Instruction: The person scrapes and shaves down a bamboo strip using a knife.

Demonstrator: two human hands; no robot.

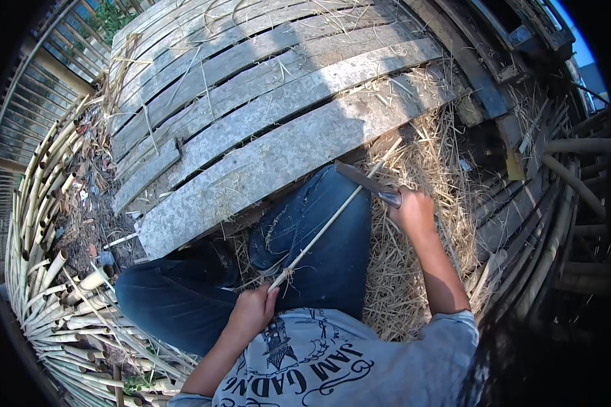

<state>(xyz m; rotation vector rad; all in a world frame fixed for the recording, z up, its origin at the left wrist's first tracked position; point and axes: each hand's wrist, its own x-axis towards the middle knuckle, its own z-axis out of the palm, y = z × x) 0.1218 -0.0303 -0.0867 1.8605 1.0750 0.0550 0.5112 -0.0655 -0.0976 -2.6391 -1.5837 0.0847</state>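
- Left hand: closed, fingers wrapped round near end of thin bamboo strip.
- Right hand: closed round handle of knife, out by the right knee.
- Strip: slants up and right from left hand, over the lap; crosses the blade near its far end. Which is on top, cannot tell. Frayed fibres just beyond left hand.
- Blade: points up-left from right hand, tip close to platform edge.
- Person: seated, legs folded, blue jeans, grey printed shirt.
- Shavings: thick pile beside and beyond right leg.
- Slatted platform: in front of the knees, loose strands and a short board on it.
- Bamboo poles: many, piled at left.
- Slatted fence: upper left, behind poles.
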